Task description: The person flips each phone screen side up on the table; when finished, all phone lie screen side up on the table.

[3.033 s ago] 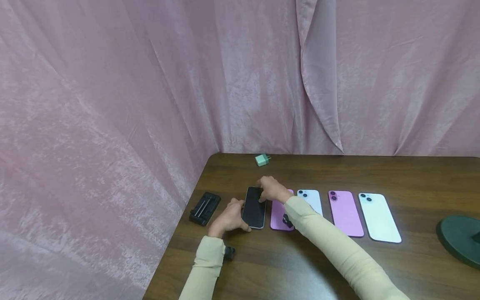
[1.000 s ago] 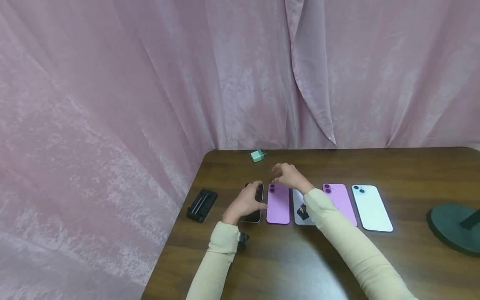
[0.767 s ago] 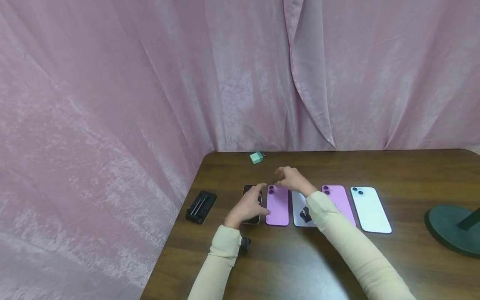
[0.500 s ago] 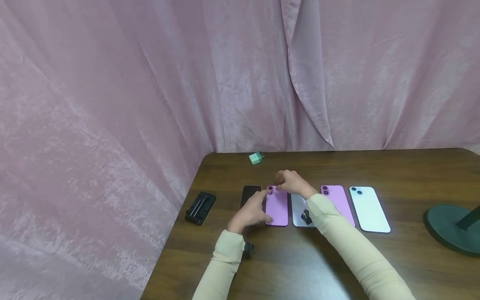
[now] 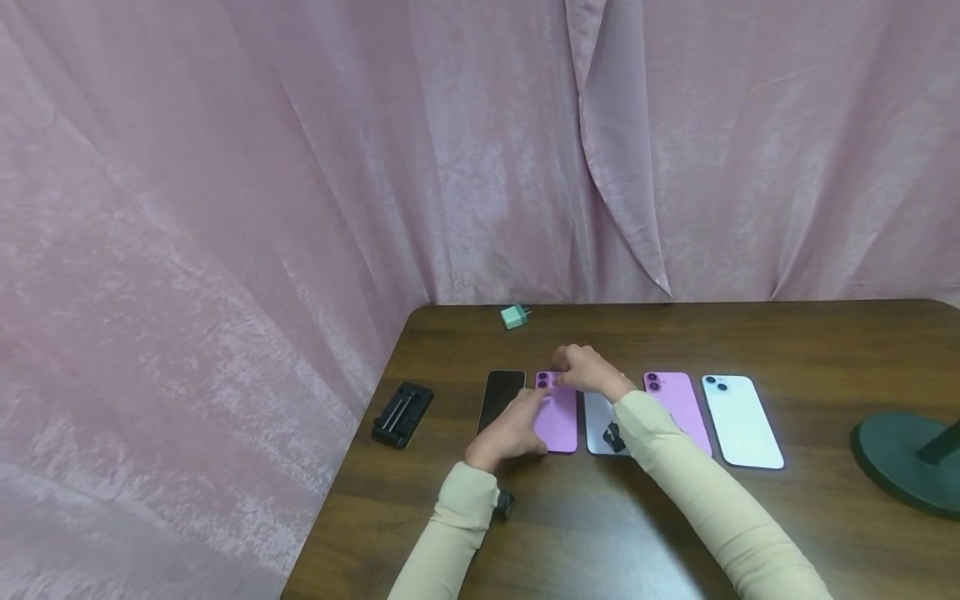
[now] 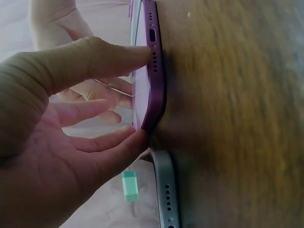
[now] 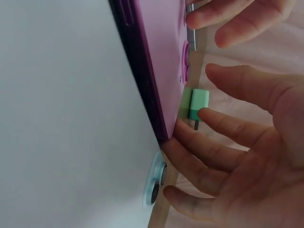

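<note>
A purple smartphone (image 5: 558,421) lies back up on the wooden table, between a black-screened smartphone (image 5: 498,393) and a light blue one (image 5: 597,417). My left hand (image 5: 512,428) pinches its near left corner. The left wrist view has the thumb (image 6: 128,57) on the bottom edge of this purple phone (image 6: 156,90), with fingertips against its left side. At the far right corner is my right hand (image 5: 591,372). In the right wrist view its fingertips (image 7: 176,142) touch the corner, the thumb stands apart, and the fingers are loosely extended.
Right of these lie another purple smartphone (image 5: 678,408) and a pale mint one (image 5: 742,423). A black holder-like device (image 5: 402,415) lies at the left. Farther back sits a green plug adapter (image 5: 514,317). A dark green round base (image 5: 900,462) stands at the right. Pink curtains (image 5: 510,167) hang behind.
Both hands have left the black-screened phone and moved right to the purple one. My left hand has come across onto its near left corner; the right hand has lowered toward its far end.
</note>
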{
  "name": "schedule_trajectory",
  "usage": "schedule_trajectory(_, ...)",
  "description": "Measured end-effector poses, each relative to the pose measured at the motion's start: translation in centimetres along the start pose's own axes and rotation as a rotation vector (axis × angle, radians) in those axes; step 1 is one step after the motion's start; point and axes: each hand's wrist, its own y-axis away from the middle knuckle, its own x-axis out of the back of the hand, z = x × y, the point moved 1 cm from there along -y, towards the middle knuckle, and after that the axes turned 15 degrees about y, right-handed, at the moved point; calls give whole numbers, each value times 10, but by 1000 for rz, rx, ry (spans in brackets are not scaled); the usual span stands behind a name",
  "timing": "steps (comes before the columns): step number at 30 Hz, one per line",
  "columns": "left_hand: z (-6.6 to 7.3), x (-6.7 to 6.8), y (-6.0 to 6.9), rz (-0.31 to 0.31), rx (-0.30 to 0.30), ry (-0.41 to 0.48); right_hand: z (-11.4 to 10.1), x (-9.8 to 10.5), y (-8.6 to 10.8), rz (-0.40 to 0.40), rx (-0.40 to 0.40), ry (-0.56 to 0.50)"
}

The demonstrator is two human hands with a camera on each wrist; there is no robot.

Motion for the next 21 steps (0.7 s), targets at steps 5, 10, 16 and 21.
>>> schedule_trajectory(5,3,-1,0,6,21,-31,-1,0,-2,-3,-17,-2)
schedule_trajectory(10,4,-2,0,14,46,-22,-3,-1,-3,-16,-29,-12)
schedule_trajectory(16,4,-2,1,39,39,-38,-1,-2,-4,-9,-31,-3)
schedule_trajectory(21,4,-2,1,44,47,-53,0,0,-4,-7,-39,-6)
